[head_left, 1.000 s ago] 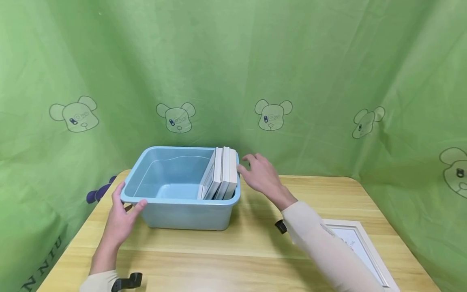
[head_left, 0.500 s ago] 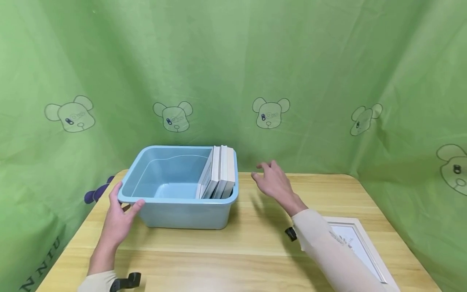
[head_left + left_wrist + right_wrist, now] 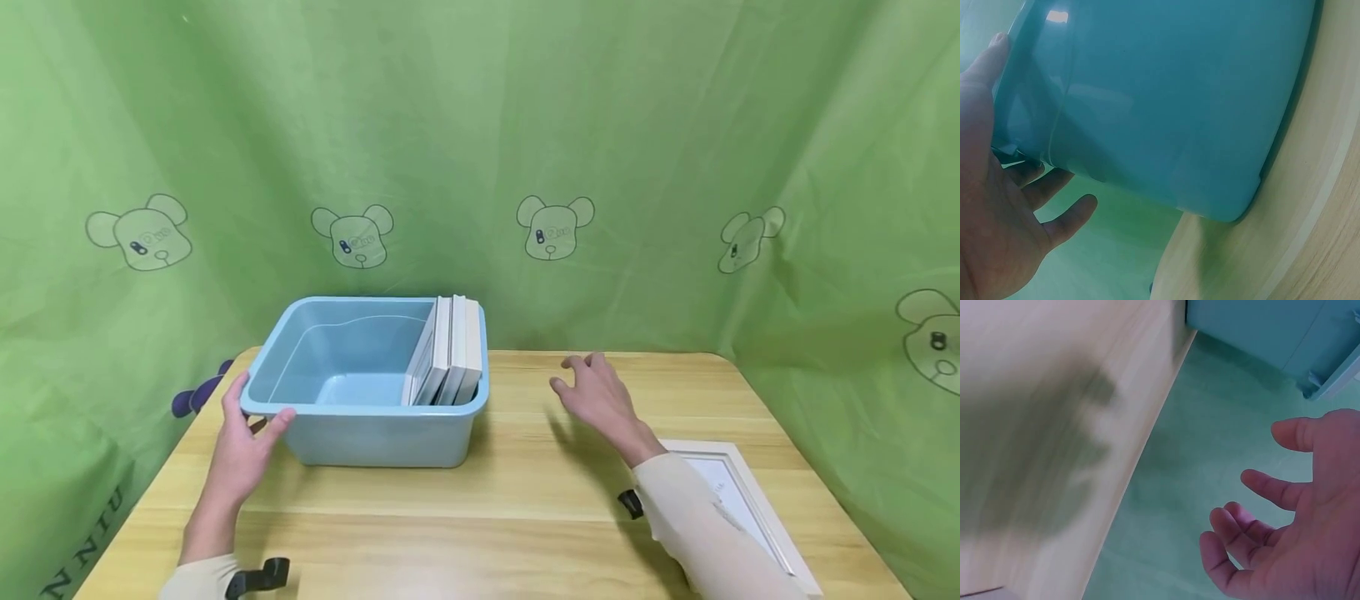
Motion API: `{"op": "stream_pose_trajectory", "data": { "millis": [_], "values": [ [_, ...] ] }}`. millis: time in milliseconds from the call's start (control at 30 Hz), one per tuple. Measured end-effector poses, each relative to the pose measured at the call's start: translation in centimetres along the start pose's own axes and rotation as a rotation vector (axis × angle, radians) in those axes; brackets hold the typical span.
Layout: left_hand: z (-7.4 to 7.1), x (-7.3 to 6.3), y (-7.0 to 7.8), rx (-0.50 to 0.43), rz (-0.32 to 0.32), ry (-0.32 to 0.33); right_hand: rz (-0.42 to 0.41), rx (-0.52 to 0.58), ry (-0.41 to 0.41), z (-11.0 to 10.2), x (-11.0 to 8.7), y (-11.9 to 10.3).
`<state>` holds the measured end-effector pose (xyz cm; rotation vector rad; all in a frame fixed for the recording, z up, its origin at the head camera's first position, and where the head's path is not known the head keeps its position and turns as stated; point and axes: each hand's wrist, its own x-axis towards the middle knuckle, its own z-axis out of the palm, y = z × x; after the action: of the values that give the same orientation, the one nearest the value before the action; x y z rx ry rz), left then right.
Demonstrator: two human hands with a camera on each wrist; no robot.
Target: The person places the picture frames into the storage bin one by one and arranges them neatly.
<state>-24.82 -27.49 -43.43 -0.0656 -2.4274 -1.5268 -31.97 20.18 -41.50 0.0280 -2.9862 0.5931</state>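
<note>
A light blue plastic basin [image 3: 375,437] stands at the left of the table. My left hand [image 3: 243,446] grips its front left corner, thumb over the front rim and the other fingers along the left side. From the left wrist view, several fingers [image 3: 1047,187] reach under the basin's rim. White picture frames [image 3: 450,350] stand on edge inside, leaning against the basin's right wall. My right hand [image 3: 596,396] hovers above the table, right of the basin, fingers loosely bent and holding nothing. Under the right forearm lies another white picture frame [image 3: 738,492], partly hidden by the sleeve.
The wooden table [image 3: 420,533] ends at a back edge close to the green curtain [image 3: 637,125]. A dark purple object [image 3: 198,396] shows beyond the table's left edge. Black wrist mounts [image 3: 258,577] sit at both sleeves.
My right hand has moved away from the basin's right rim, rightward and slightly toward me. The left hand keeps its grip, and the basin and its frames stay in place.
</note>
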Motion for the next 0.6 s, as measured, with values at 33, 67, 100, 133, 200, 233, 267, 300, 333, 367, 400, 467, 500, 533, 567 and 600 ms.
{"op": "stream_pose_trajectory", "data": {
  "millis": [33,67,100,133,200,233,267,300,333,367,400,467,500,533,567,600],
  "values": [
    [0.0,0.0,0.0,-0.003,0.002,-0.001,0.003,-0.003,-0.001,-0.1,-0.2,0.3],
    [0.0,0.1,0.0,-0.006,0.003,-0.002,0.008,-0.003,-0.004,-0.2,-0.3,0.6],
    [0.0,0.1,0.1,-0.009,0.005,-0.002,0.009,-0.003,-0.009,-0.3,-0.5,0.9],
    [-0.1,0.1,0.1,-0.012,0.005,-0.003,0.011,-0.004,-0.015,-0.4,-0.7,1.2],
    [-0.1,0.0,0.1,-0.016,0.005,-0.005,0.012,-0.002,-0.031,-0.6,-0.9,1.9],
    [-0.1,0.0,0.1,-0.018,0.005,-0.006,0.010,-0.004,-0.040,-0.8,-1.0,2.3],
    [-0.1,0.0,0.1,-0.019,0.004,-0.007,0.010,-0.005,-0.050,-1.0,-1.1,2.8],
    [-0.1,0.0,0.1,-0.018,0.002,-0.008,0.009,-0.007,-0.058,-1.2,-1.2,3.3],
    [-0.1,-0.1,0.1,-0.017,0.001,-0.009,0.007,-0.010,-0.067,-1.4,-1.3,3.7],
    [-0.1,-0.1,0.1,-0.015,0.001,-0.009,0.007,-0.011,-0.074,-1.6,-1.4,4.2],
    [-0.1,-0.1,0.1,-0.014,0.001,-0.009,0.010,-0.012,-0.080,-1.9,-1.5,4.7],
    [-0.1,-0.1,0.1,-0.011,0.001,-0.008,0.016,-0.009,-0.084,-2.3,-1.8,5.6],
    [-0.1,-0.1,0.2,-0.010,0.002,-0.007,0.020,-0.008,-0.084,-2.5,-1.9,6.1],
    [-0.1,-0.1,0.2,-0.009,0.002,-0.007,0.023,-0.006,-0.084,-2.7,-2.1,6.5],
    [-0.1,-0.1,0.2,-0.009,0.003,-0.007,0.030,-0.005,-0.085,-2.9,-2.3,6.9],
    [-0.1,-0.1,0.2,-0.010,0.002,-0.008,0.035,-0.005,-0.087,-3.0,-2.5,7.3]
  ]
}}
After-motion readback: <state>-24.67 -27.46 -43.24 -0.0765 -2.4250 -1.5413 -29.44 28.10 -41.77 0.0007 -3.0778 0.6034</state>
